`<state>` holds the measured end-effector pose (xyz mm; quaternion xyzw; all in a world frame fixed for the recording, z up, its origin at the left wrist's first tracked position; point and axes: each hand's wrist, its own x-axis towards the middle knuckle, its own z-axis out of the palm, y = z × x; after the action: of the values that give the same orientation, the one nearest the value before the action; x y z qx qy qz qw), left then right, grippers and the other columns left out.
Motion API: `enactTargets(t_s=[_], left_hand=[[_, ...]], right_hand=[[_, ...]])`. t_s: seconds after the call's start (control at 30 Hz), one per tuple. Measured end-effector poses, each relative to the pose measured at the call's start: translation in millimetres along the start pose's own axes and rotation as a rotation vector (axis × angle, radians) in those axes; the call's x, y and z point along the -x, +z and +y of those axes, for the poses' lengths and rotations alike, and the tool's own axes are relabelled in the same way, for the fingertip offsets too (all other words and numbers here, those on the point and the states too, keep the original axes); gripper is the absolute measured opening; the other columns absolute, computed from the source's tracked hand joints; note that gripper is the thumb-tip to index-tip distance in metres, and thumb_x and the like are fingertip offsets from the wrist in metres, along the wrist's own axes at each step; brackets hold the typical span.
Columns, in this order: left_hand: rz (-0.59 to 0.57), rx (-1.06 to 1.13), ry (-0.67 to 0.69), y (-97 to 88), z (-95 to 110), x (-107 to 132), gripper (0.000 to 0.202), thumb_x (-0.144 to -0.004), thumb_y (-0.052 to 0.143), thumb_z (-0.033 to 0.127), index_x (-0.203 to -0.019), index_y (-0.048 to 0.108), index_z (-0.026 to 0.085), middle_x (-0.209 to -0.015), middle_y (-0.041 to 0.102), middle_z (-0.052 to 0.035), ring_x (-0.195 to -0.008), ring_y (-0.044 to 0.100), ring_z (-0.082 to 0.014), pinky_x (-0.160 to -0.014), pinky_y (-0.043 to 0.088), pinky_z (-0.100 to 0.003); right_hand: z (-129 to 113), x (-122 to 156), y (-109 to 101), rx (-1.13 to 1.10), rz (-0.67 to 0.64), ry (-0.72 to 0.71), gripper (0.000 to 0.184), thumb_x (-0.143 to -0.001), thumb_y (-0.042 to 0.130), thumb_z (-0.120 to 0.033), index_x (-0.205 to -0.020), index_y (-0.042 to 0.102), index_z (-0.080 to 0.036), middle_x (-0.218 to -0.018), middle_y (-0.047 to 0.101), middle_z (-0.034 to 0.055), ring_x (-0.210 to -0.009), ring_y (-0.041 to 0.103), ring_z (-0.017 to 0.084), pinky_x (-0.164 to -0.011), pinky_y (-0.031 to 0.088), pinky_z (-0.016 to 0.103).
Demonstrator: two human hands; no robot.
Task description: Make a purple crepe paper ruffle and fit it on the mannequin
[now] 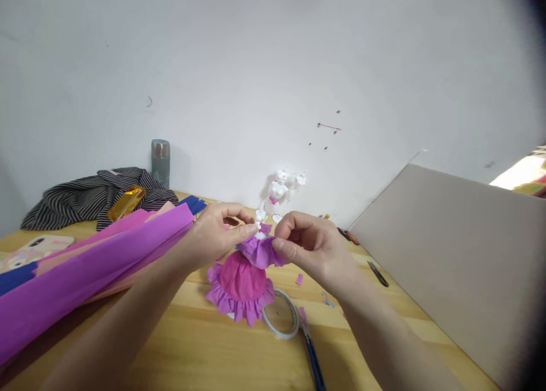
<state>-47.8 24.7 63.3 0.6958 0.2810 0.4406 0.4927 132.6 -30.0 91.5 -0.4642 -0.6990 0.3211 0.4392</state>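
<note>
A small white figurine wears a paper dress with a pink skirt and a ruffled purple hem. Around its upper part lies a gathered strip of purple crepe paper. My left hand is closed at the figurine's upper left side, thumb against it. On the right, my right hand pinches the end of the purple strip between thumb and forefinger. A roll of tape lies by the hem, and scissors rest beside the roll. What my left fingertips grip behind the figurine is partly hidden.
Rolled crepe paper covers the left, near a phone, striped cloth and flask. White figurines stand at the wall. A cutter lies beside the large board at right.
</note>
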Motion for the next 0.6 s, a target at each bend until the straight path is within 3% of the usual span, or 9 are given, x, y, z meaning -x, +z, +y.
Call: enactTargets(t_s=[0.27, 0.6], left_hand=[[-0.003, -0.07, 0.085, 2.1, -1.4, 3.0, 0.018, -0.077, 0.062, 0.03, -0.077, 0.069, 0.013, -0.078, 0.068, -0.006, -0.073, 0.06, -0.0161, -0.068, 0.047, -0.029], [0.043, -0.096, 0.066, 2.6, -3.2, -0.4, 0.021, -0.074, 0.062, 0.033, -0.076, 0.068, 0.013, -0.079, 0.068, -0.0084, -0.075, 0.06, -0.0191, -0.068, 0.048, -0.032]], right_hand=[[0.0, -1.0, 0.0, -0.026, 0.027, -0.034, 0.022, -0.075, 0.068, -0.031, -0.064, 0.053, -0.018, -0.054, 0.055, -0.0025, -0.05, 0.049, 0.01, -0.049, 0.039, 0.024], [3.5, -9.8, -7.6, -0.1, -0.039, 0.065, 0.031, -0.072, 0.072, -0.04, -0.061, 0.053, -0.018, -0.05, 0.05, -0.0047, -0.046, 0.044, 0.008, -0.045, 0.034, 0.023]])
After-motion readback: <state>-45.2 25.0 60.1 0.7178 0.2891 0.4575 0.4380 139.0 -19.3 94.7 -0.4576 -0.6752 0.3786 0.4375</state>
